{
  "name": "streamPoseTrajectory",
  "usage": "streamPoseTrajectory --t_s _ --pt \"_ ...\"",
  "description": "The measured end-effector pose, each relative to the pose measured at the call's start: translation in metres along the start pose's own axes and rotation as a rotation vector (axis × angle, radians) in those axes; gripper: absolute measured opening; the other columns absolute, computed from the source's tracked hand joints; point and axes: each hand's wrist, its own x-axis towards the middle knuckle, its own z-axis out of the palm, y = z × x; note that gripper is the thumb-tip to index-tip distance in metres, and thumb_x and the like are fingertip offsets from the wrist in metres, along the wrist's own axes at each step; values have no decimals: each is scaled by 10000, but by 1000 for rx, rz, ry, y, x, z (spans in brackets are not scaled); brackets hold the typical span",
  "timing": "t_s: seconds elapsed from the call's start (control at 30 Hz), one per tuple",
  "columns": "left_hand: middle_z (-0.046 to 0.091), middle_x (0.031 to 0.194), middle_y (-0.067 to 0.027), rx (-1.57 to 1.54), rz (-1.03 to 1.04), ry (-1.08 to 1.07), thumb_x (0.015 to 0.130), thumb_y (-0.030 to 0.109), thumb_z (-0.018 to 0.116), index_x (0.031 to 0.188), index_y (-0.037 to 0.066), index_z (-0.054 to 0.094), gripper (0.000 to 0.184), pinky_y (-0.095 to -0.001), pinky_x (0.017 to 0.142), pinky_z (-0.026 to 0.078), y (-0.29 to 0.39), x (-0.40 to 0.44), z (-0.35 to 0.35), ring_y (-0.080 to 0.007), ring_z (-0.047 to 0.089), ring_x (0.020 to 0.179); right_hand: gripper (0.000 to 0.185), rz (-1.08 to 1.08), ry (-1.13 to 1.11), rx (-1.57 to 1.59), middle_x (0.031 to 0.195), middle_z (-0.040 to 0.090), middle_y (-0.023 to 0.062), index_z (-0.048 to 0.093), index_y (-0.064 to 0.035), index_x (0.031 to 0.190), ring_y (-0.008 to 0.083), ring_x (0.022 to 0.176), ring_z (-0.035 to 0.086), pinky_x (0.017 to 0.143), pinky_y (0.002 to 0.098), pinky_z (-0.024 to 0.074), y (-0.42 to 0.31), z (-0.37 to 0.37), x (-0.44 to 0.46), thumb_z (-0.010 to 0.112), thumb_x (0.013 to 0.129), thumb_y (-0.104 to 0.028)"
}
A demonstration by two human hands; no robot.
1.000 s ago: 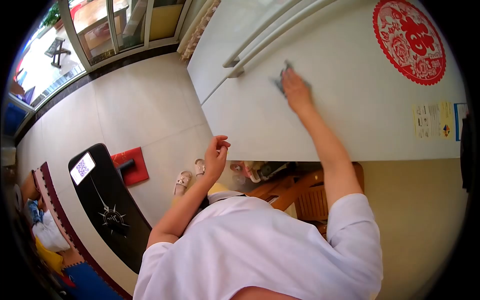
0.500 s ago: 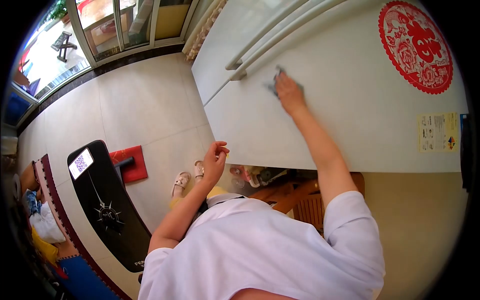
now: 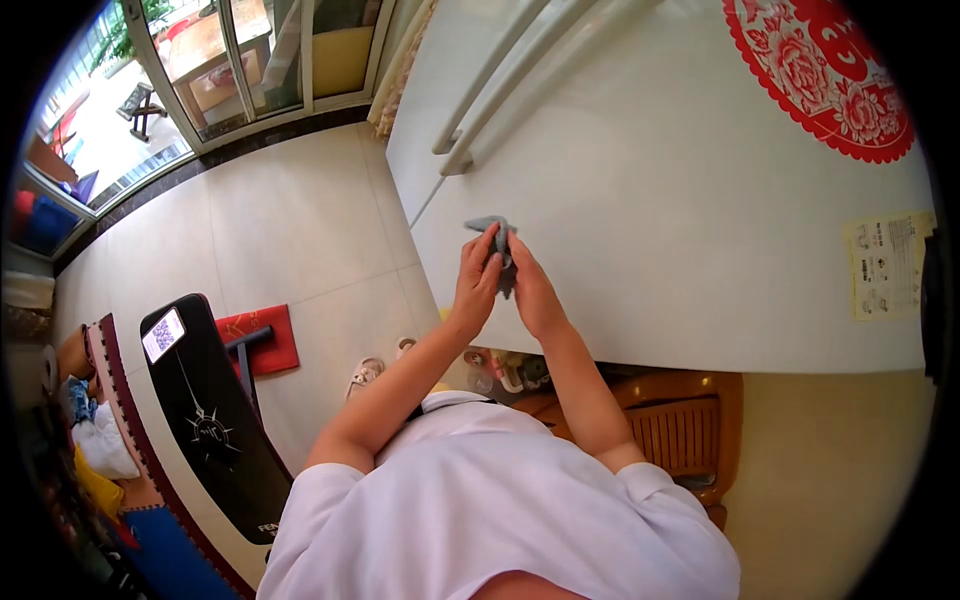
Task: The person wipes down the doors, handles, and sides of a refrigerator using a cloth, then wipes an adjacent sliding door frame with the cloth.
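Large pale tiles with thin joints cover the floor (image 3: 290, 240) from the left to the middle of the frame. At upper left, glass doors (image 3: 228, 60) in pale frames let in bright daylight; a folding stool (image 3: 143, 110) and a green plant (image 3: 112, 45) show beyond. A dark strip (image 3: 250, 138) edges the floor below them. A black padded bench (image 3: 215, 420) slants at lower left, near a blue mat (image 3: 170, 550). A slatted wooden chair (image 3: 685, 440) stands at lower right.
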Motion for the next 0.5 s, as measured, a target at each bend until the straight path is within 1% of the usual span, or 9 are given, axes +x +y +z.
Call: streamPoseTrajectory --t_s 0.03,0.07,0.1,0.13,0.17,0.23,0.37,0.43,0.5 --pt "448 1355 -79 -332 -161 3 1005 144 445 1448 105 394 448 -301 1017 394 6 3 14 -173 456 1228 470 -2 -2 6 1405 431 96 466 -31 1375 163 1272 409 1044 308 337 -13 -3 -9 493 991 -301" --pt "505 1316 -81 -664 -320 8 1001 133 454 1435 88 407 439 -293 982 438 12 7 25 -169 514 1184 538 -71 -17 -310 1476 300 145 423 -29 1410 233 1347 307 1084 344 291 -26 -7 -18 508 979 -339" --pt "505 1316 -81 -658 -320 10 1001 133 454 1435 88 407 439 -293 982 438 18 11 34 -169 514 1184 610 -137 -30 -628 1547 169 195 380 -27 1446 303 1423 204 1125 381 246 -32 -15 -26 524 968 -376" --pt "527 1283 -78 -808 -431 -30 998 117 445 1427 64 406 434 -290 954 461 23 14 41 -161 543 1137 584 -247 -13 -838 1551 107 235 445 -35 1403 388 1424 177 1131 444 232 -32 -23 -32 599 921 -327" --pt "548 1250 -76 -958 -541 -70 995 102 435 1418 39 406 429 -286 925 484 28 20 48 -154 573 1089 584 -246 -14 -833 1551 107 235 445 -35 1403 388 1424 177 1131 444 232 -33 -28 -41 599 921 -327" --pt "603 1169 -89 -921 -550 22 994 95 428 1394 -1 418 411 -286 873 518 35 35 54 -159 615 1019 496 -604 110 -1236 1530 186 226 550 -55 1314 392 1409 213 1121 467 250 -59 -16 -66 665 854 -200" --pt "573 1213 -87 -836 -250 124 981 122 455 1396 25 435 426 -294 867 500 42 75 63 -150 588 1031 402 -687 175 -1199 1477 308 212 636 -46 1189 366 1377 287 1098 462 294 -91 -11 -87 689 795 -103" --pt "507 1293 -130 -162 4 111 949 96 482 1404 43 432 460 -356 943 431 37 90 88 -223 518 1110 316 -674 178 -1088 1408 419 185 676 -45 1114 342 1325 368 1073 445 333 -101 -10 -87 675 801 -86" --pt "418 1359 -199 149 133 230 884 47 519 1408 56 424 533 -450 1051 277 35 77 117 -394 387 1168 278 -703 208 -1104 1343 493 161 688 -41 1080 334 1255 451 1031 432 388 -110 -4 -83 670 804 -75"
